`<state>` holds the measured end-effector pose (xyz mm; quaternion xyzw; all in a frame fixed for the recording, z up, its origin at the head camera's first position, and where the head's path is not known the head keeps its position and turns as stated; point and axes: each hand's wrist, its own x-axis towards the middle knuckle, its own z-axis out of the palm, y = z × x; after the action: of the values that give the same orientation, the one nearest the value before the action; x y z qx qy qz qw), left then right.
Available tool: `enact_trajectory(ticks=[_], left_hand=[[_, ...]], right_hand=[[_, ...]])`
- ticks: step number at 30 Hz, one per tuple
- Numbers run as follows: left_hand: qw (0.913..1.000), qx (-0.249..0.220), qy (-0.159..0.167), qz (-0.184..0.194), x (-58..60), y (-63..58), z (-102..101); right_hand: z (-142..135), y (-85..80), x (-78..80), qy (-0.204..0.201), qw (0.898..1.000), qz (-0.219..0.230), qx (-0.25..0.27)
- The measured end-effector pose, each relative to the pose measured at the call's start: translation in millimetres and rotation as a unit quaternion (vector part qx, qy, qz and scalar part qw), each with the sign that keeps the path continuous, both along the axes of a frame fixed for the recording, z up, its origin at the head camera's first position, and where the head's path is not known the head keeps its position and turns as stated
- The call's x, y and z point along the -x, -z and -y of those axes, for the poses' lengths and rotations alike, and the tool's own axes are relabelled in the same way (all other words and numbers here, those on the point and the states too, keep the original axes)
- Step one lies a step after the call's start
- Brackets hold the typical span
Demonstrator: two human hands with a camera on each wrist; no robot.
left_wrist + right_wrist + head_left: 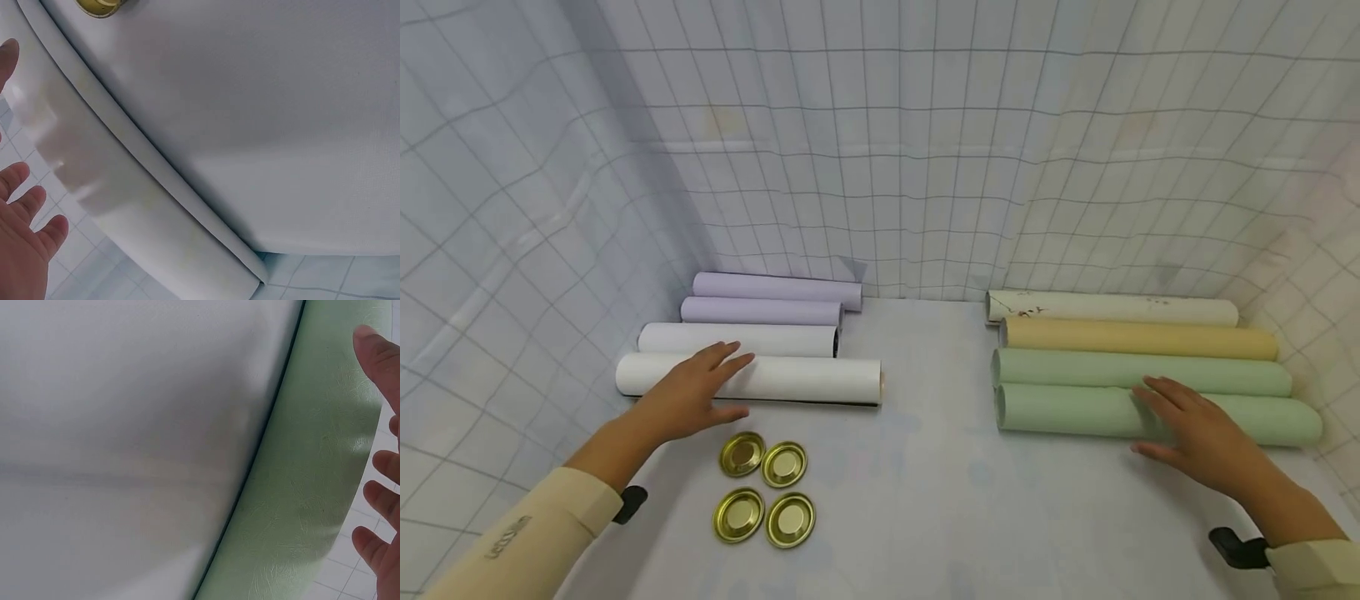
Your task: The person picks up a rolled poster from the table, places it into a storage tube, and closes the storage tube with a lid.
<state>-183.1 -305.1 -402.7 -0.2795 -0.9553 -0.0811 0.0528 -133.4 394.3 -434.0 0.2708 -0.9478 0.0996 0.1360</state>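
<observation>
My left hand (692,392), fingers spread, hovers over the left part of the nearest white roll (812,379); the left wrist view shows a gap between fingers and roll. On the other side my right hand (1202,433) hangs over the front green roll (1075,410), thumb and fingers apart and nothing held. Just below the left hand lie several gold round lids, among them a lid (742,454) with a brownish centre and a lid (790,519) with a pale centre. In the right wrist view the green roll (294,475) shows a faintly textured surface.
Behind the white roll lie another white roll (737,339) and two lilac rolls (775,287). On the right, a second green roll (1142,371), a yellow roll (1135,337) and a cream patterned roll (1112,307) lie side by side. Grid-patterned sheeting (910,167) encloses the white table (925,500).
</observation>
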Motion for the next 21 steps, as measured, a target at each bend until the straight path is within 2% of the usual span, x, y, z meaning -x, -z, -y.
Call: enact_trajectory(ticks=[6,13,21], left_hand=[[0.9998,0.008,0.005,-0.02,5.2,10.4,4],[0.9999,-0.005,-0.006,-0.013,4.1,13.5,4],[0.9995,-0.004,-0.005,-0.031,6.2,15.7,5]], right_hand=[[6,-1.5,7.3,-0.02,0.999,-0.027,-0.003],[7,-1.3,10.4,-0.024,0.999,-0.032,-0.013],[7,1.2,12.9,-0.024,0.999,-0.031,-0.017]])
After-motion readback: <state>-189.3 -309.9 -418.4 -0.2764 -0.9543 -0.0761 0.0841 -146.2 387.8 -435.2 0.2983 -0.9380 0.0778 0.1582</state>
